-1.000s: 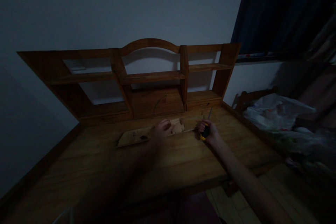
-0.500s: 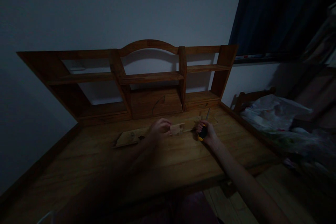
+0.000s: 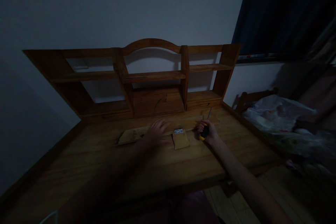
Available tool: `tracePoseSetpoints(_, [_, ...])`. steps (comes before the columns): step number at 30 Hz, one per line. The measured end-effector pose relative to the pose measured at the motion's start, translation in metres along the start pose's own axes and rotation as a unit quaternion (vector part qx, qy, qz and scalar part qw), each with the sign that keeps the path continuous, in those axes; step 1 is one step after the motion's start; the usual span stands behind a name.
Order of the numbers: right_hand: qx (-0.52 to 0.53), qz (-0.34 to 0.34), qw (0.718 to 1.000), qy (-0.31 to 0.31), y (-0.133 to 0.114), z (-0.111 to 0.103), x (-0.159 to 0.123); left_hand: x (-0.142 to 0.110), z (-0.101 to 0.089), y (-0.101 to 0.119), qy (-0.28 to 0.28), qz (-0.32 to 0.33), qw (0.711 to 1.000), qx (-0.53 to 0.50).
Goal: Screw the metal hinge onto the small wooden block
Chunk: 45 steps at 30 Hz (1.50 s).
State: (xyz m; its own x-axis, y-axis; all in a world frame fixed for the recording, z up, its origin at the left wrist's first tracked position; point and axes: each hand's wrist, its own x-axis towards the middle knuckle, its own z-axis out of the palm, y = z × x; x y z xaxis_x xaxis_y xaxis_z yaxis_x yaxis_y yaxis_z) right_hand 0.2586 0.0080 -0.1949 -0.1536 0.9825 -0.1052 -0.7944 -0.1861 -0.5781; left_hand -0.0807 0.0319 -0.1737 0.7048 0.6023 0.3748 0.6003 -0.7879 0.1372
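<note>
The room is dim. My right hand (image 3: 208,131) is closed around a screwdriver (image 3: 205,127) with a yellow and black handle, its shaft pointing away toward the hutch. A long thin wooden board (image 3: 133,134) lies across the desk (image 3: 183,162). A small wooden flap (image 3: 180,139) with a metal hinge (image 3: 178,131) lies flat in front of the board, between my hands. My left hand (image 3: 156,132) hovers over the board just left of the flap, fingers spread and blurred, holding nothing.
A wooden hutch (image 3: 147,77) with shelves and an arched top stands at the back of the desk against a pale wall. To the right are a dark curtain (image 3: 286,10), a wooden bed frame (image 3: 252,96) and crumpled plastic bags (image 3: 278,113).
My left hand let go of the small hinged flap, which has dropped from upright to flat on the desk. The hand opened and drew slightly left. My right hand kept its grip.
</note>
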Motion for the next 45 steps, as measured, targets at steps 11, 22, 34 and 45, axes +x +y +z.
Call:
tracePoseSetpoints(11, [-0.042, 0.0, 0.999, 0.023, -0.012, 0.02, -0.022, 0.001, -0.001, -0.032, -0.006, -0.095, 0.984, -0.152])
tracePoseSetpoints(22, [-0.29, -0.146, 0.946, 0.016, -0.059, 0.011, -0.168, 0.036, 0.031, -0.01, 0.054, -0.055, 0.991, -0.113])
tracePoseSetpoints(34, [-0.85, -0.149, 0.442, 0.246, -0.161, -0.093, -0.203, 0.14, 0.081, 0.045, 0.079, -0.013, 0.983, -0.164])
tracePoseSetpoints(45, [-0.888, -0.124, 0.35, 0.273, -0.152, -0.118, -0.182, 0.174, 0.097, 0.05, 0.07, -0.037, 0.98, -0.185])
